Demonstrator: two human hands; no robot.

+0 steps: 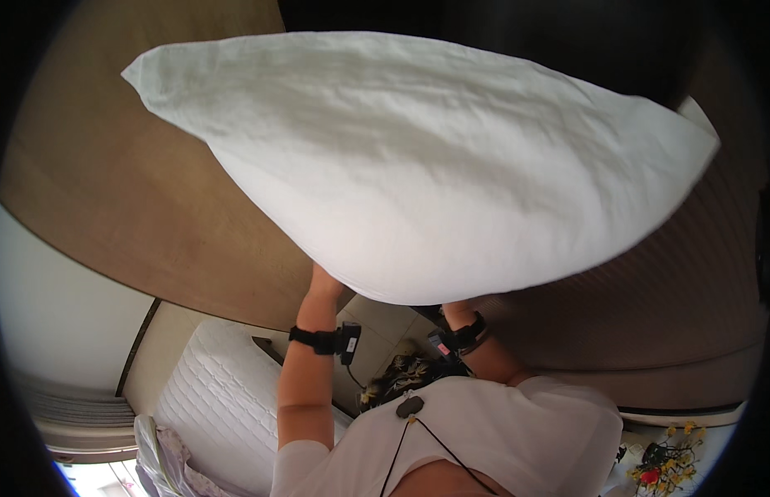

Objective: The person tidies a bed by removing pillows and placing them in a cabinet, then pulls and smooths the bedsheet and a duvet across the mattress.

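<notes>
Head view: forearms outstretched to pillow

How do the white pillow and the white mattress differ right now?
The pillow is raised across the upper view; the mattress shows at lower left. The pillow has soft, uneven wrinkles, while the mattress has regular quilted lines. The pillow tapers to pointed corners; the mattress is slab-like. Both are white.

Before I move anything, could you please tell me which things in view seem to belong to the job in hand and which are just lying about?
Apparently in the job:
- White pillow, raised
- Left hand and right hand, at its lower edge; each grip is hidden

Apparently just lying about:
- Quilted white mattress
- Crumpled patterned cloth
- Red and yellow flowers
</notes>
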